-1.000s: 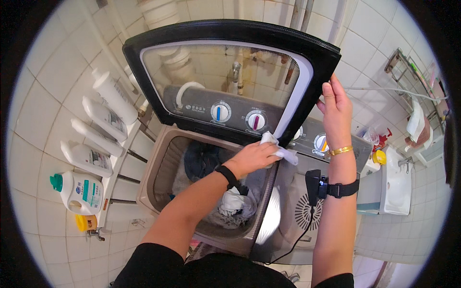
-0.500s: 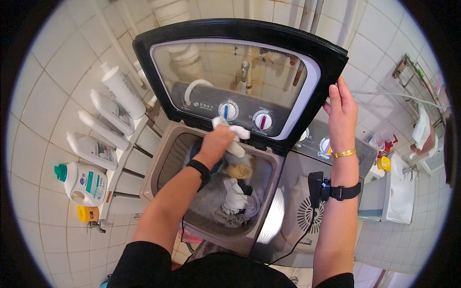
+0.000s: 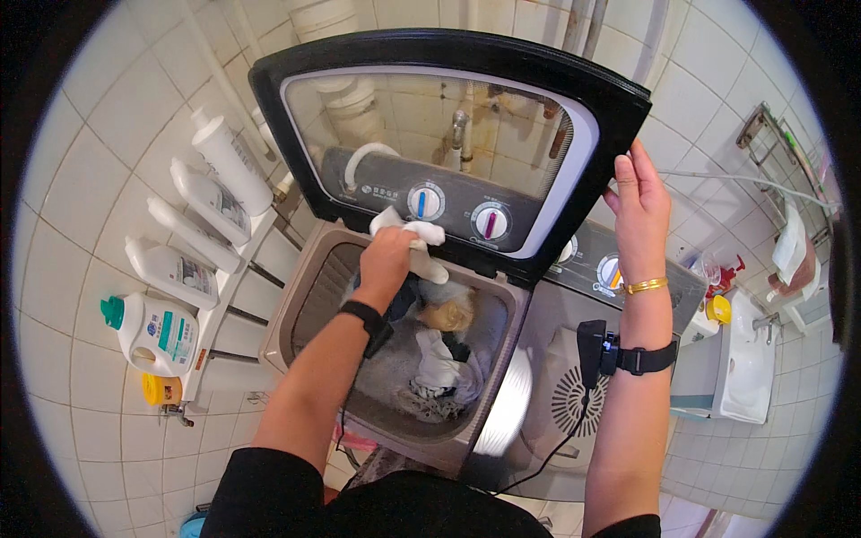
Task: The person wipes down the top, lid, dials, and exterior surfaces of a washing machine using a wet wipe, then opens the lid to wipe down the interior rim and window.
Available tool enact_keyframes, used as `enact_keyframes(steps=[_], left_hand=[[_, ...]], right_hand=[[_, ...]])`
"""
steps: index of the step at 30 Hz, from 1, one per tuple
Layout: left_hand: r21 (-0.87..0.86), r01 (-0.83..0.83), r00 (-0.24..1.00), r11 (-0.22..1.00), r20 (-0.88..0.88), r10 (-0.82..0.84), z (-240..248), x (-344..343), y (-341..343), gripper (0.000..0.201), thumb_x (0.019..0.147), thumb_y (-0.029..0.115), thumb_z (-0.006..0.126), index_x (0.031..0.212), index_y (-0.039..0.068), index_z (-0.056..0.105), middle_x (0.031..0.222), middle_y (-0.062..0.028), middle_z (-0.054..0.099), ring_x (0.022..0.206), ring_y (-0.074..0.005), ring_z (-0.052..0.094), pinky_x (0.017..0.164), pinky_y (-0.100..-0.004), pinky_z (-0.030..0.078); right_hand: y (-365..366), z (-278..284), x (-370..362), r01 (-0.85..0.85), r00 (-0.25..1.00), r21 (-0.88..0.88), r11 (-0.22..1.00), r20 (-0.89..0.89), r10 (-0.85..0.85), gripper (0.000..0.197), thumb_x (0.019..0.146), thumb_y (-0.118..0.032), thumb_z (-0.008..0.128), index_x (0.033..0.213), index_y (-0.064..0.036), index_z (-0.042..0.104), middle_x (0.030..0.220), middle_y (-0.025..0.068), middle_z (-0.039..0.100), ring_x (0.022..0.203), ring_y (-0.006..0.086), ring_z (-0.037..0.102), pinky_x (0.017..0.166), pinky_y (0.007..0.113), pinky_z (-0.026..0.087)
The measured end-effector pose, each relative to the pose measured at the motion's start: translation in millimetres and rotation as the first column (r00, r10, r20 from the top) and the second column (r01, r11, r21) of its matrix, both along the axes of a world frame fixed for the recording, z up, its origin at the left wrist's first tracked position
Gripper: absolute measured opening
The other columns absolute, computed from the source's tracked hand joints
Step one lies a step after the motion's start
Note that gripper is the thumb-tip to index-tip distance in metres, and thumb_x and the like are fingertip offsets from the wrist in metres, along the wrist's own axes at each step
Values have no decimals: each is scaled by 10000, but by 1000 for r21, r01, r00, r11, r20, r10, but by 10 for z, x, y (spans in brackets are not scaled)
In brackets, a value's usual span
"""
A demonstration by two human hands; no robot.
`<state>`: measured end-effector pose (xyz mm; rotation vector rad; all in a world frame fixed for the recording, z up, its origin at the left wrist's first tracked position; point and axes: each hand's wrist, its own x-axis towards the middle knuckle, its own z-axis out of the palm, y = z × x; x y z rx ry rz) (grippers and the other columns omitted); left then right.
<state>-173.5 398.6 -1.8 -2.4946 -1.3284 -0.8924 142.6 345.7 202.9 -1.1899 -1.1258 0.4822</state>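
My left hand (image 3: 387,265) is closed around white socks (image 3: 423,250), whose ends stick out beside the fingers. It hangs over the far part of the washing tub (image 3: 314,309). In the water below lie dark blue cloth (image 3: 404,298), a tan garment (image 3: 447,314) and a white garment (image 3: 437,360) with some black cloth, among suds. At the right edge of the raised black-framed lid (image 3: 619,99), my right hand (image 3: 639,211) holds on with its fingers against the rim. The fingertips are partly hidden behind the frame.
Several white bottles (image 3: 179,278) and a green-capped detergent jug (image 3: 157,336) stand on a narrow rack at the left. The spin side (image 3: 556,332) of the twin-tub washer is at the right, with a control panel (image 3: 587,260) behind. A white sink (image 3: 749,359) stands farther right.
My left hand has moved slightly left and away from me with the white socks. My right hand and the lid have stayed nearly in place.
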Motion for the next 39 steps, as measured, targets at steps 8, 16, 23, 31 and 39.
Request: enact_keyframes(steps=[8,16,23,31,39], left_hand=[[-514,-162,802,842,429,416,-428,498,-342,422,936,187,625,1300,-17,563,1155,-228,603,1086,-417,572,935,-448,453],[-488,-113,970,865,133,202,-486,686,-503,502,902,139,553,1403,141,518,1004,-214,571,913,-425,589,798,-491,498],[-607,-356,899,711,-14,439,-309,492,-420,563,875,98,550,1423,215,504,1079,-200,595,978,-416,620,791,-496,526],[-705,-12,924,710,263,276,-440,541,-382,431,919,135,550,1338,213,605,999,-224,614,932,-413,607,799,-492,489],[-681,-89,865,727,309,395,-545,299,-160,422,915,37,559,1309,168,636,1060,-240,636,976,-392,632,815,-419,512]], right_hand=[[11,-4,4,-8,999,7,1000,-46,8,428,1013,-244,587,1401,-67,544,951,-49,602,746,34,490,674,226,488],[-8,6,-22,3,1000,-19,1000,-31,-4,430,1013,-238,588,1404,-65,541,946,-53,593,749,36,487,679,230,488],[-5,-7,-20,-8,998,1,1000,-56,8,435,1016,-245,583,1414,-74,533,974,-52,598,772,38,491,693,232,490],[-6,6,-27,13,999,-13,1000,-34,-14,438,1017,-247,582,1419,-81,530,1009,-44,619,781,40,501,697,235,493],[-11,-3,-8,-29,998,-17,999,-49,28,450,1010,-252,594,1417,-70,528,1086,-20,641,799,43,515,716,241,505]])
